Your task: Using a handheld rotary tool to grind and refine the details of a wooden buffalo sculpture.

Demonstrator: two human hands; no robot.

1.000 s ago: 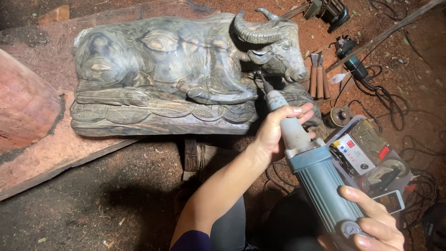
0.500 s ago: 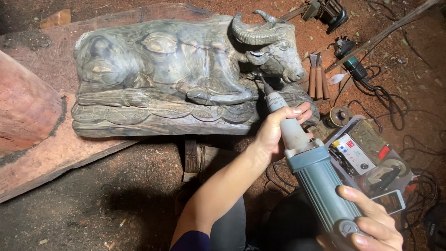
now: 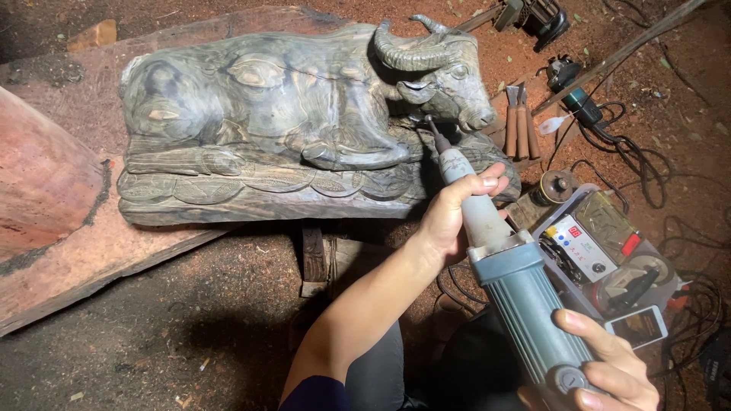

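Buffalo carving [image 3: 304,125], dark and grey-streaked, is seen lying on a reddish wooden slab [image 3: 84,259] that serves as the worktop, tail end at the left and horned head at the right. Against the earlier frames its place on the slab is unchanged; only the view has drifted slightly. Under the front edge of its base a short wooden block [image 3: 312,259] is set on the dirt floor [image 3: 152,342]. Further right, the left hand [image 3: 457,217] is clenched round the pale neck of a die grinder [image 3: 502,266], whose slim bit is laid just below the buffalo's muzzle, close to or touching the wood; since a second ago it has barely been shifted. The blue-grey body of the grinder is gripped at its rear end by the right hand [image 3: 605,365], fingers wrapped over the housing as before. Just beside the grinder a clear plastic box [image 3: 609,251] of small parts is seen, with a phone [image 3: 636,326] resting at its near corner. Behind it, two chisels [image 3: 519,122] with wooden handles and a second power tool [image 3: 575,91] with its black cable are lying on the red ground.
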